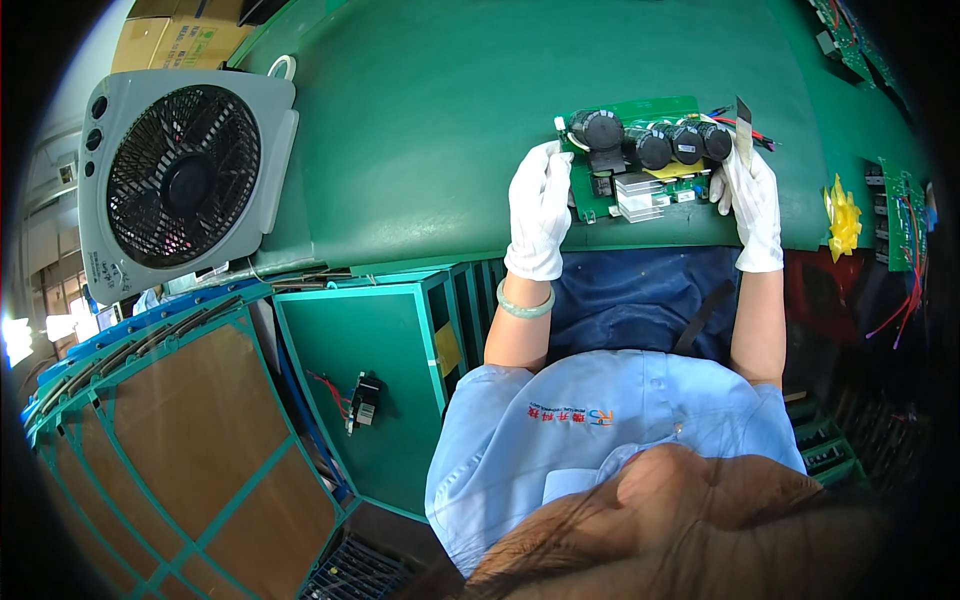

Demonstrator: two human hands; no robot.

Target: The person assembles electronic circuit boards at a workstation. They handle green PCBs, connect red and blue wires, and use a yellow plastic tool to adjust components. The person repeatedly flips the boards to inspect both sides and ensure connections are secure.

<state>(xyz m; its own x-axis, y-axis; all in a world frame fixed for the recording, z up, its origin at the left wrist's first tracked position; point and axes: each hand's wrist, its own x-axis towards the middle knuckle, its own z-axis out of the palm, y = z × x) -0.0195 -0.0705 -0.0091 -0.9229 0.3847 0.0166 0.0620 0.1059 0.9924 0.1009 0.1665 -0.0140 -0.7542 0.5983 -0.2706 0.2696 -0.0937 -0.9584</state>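
A green circuit board point(590, 203) sits tilted between my hands near the table's front edge. It carries several large black capacitors point(654, 148) and a silver finned heat sink point(640, 197). My white-gloved left hand point(540, 200) grips the board's left edge, fingers closed on it. At the right edge, my white-gloved right hand point(750, 195) is closed around the board's side. A flat strip point(743, 130), pale with a dark tip, stands up by the right fingers; whether they hold it is unclear. Red, blue and black wires point(755, 134) poke out behind that hand.
A grey box fan point(185, 185) stands at the left of the green tabletop point(420, 130). Yellow pieces point(842, 220) and another wired board point(903, 215) lie at the right. More boards point(850, 45) are at the far right. A small black part with wires point(364, 402) rests on a green surface below left.
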